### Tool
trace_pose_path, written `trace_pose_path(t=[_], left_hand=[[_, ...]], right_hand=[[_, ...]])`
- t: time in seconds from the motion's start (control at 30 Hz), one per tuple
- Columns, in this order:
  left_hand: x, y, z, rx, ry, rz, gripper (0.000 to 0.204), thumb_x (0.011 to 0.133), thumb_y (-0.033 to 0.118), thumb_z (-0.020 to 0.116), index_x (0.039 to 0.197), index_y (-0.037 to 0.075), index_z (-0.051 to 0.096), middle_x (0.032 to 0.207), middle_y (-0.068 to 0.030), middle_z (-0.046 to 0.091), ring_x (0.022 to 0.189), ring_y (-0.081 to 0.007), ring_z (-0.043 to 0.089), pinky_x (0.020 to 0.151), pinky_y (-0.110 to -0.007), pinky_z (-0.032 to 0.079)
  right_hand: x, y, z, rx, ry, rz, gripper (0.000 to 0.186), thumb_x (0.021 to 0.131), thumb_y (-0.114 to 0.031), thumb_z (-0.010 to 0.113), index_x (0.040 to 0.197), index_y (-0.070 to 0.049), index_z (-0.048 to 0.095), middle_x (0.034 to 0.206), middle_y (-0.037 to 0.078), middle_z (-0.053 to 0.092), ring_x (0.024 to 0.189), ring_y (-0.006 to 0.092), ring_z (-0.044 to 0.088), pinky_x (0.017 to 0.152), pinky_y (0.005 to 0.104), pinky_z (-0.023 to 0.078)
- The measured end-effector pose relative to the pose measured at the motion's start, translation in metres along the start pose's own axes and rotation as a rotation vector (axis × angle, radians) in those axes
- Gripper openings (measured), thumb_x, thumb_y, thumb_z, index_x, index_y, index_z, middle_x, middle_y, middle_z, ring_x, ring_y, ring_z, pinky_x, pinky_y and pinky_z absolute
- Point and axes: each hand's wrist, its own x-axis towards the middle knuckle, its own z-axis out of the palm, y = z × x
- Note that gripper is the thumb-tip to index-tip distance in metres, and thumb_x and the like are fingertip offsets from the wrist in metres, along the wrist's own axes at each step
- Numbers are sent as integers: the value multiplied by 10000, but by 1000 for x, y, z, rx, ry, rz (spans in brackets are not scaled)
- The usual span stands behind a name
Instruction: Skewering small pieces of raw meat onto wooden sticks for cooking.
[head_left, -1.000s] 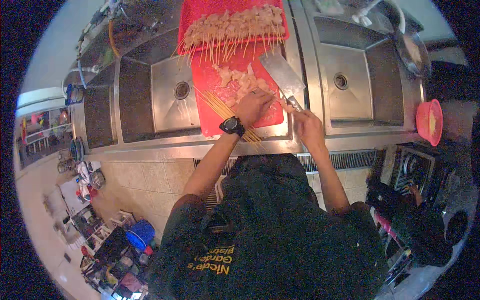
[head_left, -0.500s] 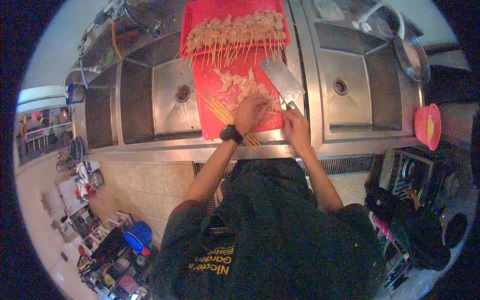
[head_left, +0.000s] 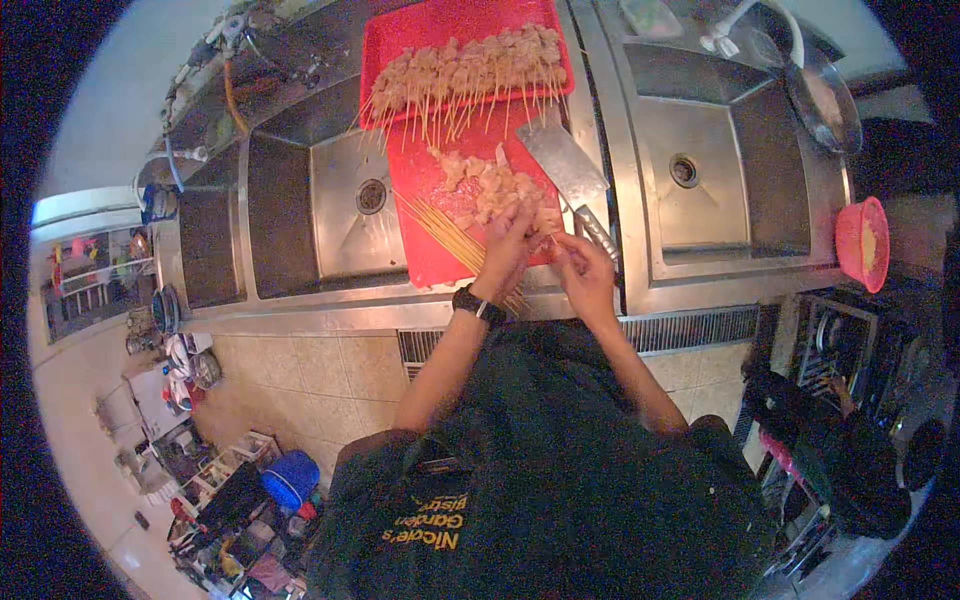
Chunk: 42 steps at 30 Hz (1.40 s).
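My left hand (head_left: 508, 248), with a dark watch at its wrist, is closed on a piece of raw meat (head_left: 546, 219) at the near right of the red cutting board (head_left: 432, 250). Close beside it, my right hand (head_left: 586, 274) pinches what looks like a thin bamboo skewer, mostly hidden by the fingers. More cut raw meat (head_left: 490, 185) is heaped on the board beyond my hands. Loose bamboo skewers (head_left: 440, 228) lie slanted along the board's left side, partly under my left hand. A cleaver (head_left: 563, 162) rests at the right edge, its handle pointing toward me.
A red tray (head_left: 470, 20) holding rows of skewered meat (head_left: 470, 70) stands beyond the board. Steel sinks (head_left: 345, 215) (head_left: 700, 215) flank the work spot. A pink basket (head_left: 862, 245) sits at the far right. Another person (head_left: 830, 430) is at the lower right.
My right hand has come away from beside the cleaver's handle, which now shows fully. Both hands have drawn slightly nearer to me, with their fingers close together by the meat.
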Motion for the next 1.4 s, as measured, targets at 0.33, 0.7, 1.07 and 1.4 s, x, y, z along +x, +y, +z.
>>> trace_pose_path(t=[0.33,0.7,1.07,1.4], left_hand=[[-3,0,6,292,70,101,262,983,300,588,1045,52,648,844,24,659,682,-35,573,628,-195,482],[-18,-9,20,198,71,102,244,973,193,593,1121,0,608,975,-33,685,800,-83,635,686,-230,530],[-22,-3,16,202,76,39,301,981,260,579,1166,23,565,1039,-77,683,927,-149,667,775,-289,564],[-14,25,-17,-3,136,148,350,1002,236,515,1252,-8,532,1235,-106,606,1108,-213,612,962,-367,514]], right_hand=[[-7,12,10,143,-7,250,232,905,-126,678,1080,27,672,936,72,707,816,120,639,736,257,508],[-6,9,5,354,95,222,183,886,-117,702,1013,13,685,902,77,714,803,122,659,718,251,528],[-12,17,3,131,38,219,224,867,-139,726,1044,-5,692,903,94,722,785,120,673,675,261,525],[-22,-3,-11,112,-39,213,206,896,-120,690,1057,7,676,804,24,696,696,47,609,624,210,472]])
